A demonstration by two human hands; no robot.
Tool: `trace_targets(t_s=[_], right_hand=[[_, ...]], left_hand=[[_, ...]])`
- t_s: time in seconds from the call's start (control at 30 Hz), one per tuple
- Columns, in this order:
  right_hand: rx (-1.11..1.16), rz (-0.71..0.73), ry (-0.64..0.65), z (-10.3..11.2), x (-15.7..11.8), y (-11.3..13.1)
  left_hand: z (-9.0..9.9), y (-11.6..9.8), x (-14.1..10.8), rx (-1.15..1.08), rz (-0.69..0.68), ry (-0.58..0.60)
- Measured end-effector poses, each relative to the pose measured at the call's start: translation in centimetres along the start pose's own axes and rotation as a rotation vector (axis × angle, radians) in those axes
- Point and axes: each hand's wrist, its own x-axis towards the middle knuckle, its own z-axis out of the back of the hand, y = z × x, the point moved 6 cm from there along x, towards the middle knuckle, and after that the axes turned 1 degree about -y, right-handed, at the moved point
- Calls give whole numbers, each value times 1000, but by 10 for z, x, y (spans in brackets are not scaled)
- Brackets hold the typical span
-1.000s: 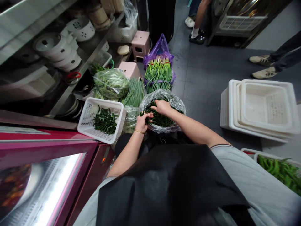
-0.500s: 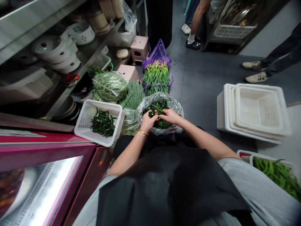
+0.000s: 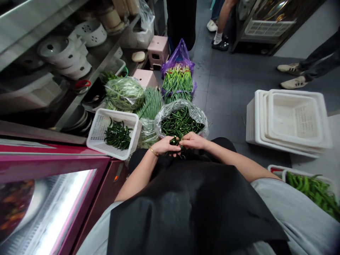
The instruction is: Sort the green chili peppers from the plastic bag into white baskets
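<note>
My left hand (image 3: 165, 146), a gold bracelet at its wrist, is closed round a few dark green chili peppers (image 3: 174, 141). Close against it, my right hand (image 3: 193, 141) pinches at the stem end of the peppers; the fingertips partly hide what they grip. Both hands are over the near rim of a clear plastic bag (image 3: 162, 118) full of the same long thin peppers. To the left, a white perforated basket (image 3: 92, 136) holds a smaller heap of dark green peppers (image 3: 118, 135).
Beyond the bag lie bundled green stalks (image 3: 177, 83) in a purple bag (image 3: 181, 51). Bagged greens (image 3: 124, 92) sit at left beside a shelf. Stacked white baskets (image 3: 322, 117) stand at right, near a person's shoes (image 3: 293, 82). Green peppers (image 3: 313, 189) fill a lower right basket.
Both hands have drawn back from inside the bag toward my body, with chili peppers in the left. More of the bag's contents now shows. The view has shifted slightly.
</note>
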Motion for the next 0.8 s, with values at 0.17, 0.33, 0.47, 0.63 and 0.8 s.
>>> trace_targets(t_s=[0.17, 0.33, 0.47, 0.63, 0.8], right_hand=[[-767, -13, -466, 21, 15, 10], [-1084, -162, -408, 35, 66, 5], [-1150, -90, -144, 29, 102, -1], [-965, -42, -155, 62, 78, 5], [-327, 137, -191, 66, 43, 17]], left_hand=[[9, 27, 4, -381, -27, -219], [14, 46, -1, -504, -63, -416], [40, 42, -12, -441, -102, -674], [77, -6, -14, 106, -331, -987], [67, -29, 13, 172, -394, -815]])
